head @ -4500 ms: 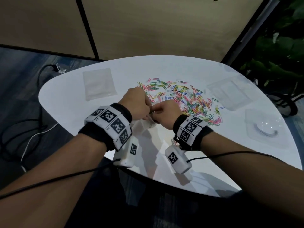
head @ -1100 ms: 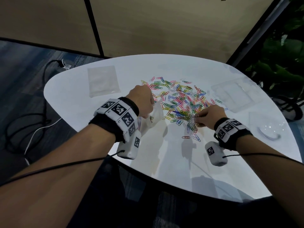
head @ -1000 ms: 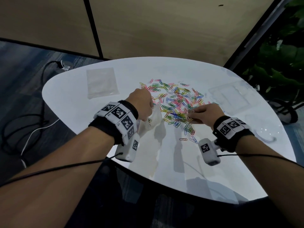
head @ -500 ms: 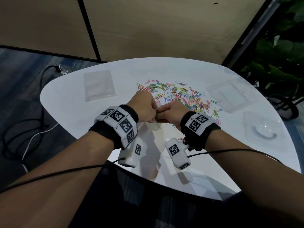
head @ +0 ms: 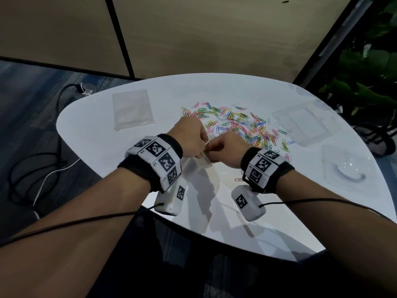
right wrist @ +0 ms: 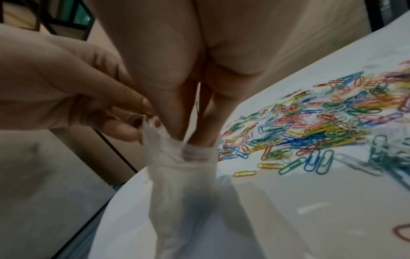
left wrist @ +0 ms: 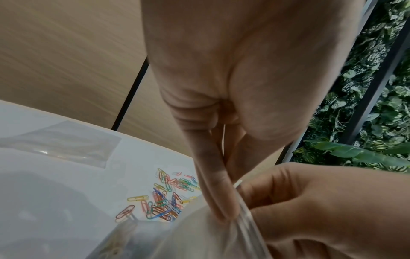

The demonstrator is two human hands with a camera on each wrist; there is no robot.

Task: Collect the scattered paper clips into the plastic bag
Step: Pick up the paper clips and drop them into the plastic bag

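Observation:
A small clear plastic bag (head: 193, 166) hangs just above the white table (head: 96, 130), with a few clips low inside it (left wrist: 111, 245). My left hand (head: 204, 145) pinches the bag's rim between thumb and fingers (left wrist: 224, 215). My right hand (head: 211, 151) meets it there. Its thumb and fingers are bunched together and pushed down into the bag's mouth (right wrist: 195, 138). A thin green sliver shows between them, and the fingertips are hidden by the plastic. The pile of coloured paper clips (head: 242, 125) lies just beyond both hands.
A spare flat plastic bag (head: 133, 108) lies at the far left of the table. A clear tray (head: 303, 123) and a clear lid (head: 348, 168) sit on the right. One loose clip (head: 239, 180) lies by my right wrist. Cables (head: 32, 168) run across the floor on the left.
My right hand left the pile where it was gathering clips and came left to the bag's mouth. The left hand kept hold of the bag and stayed put.

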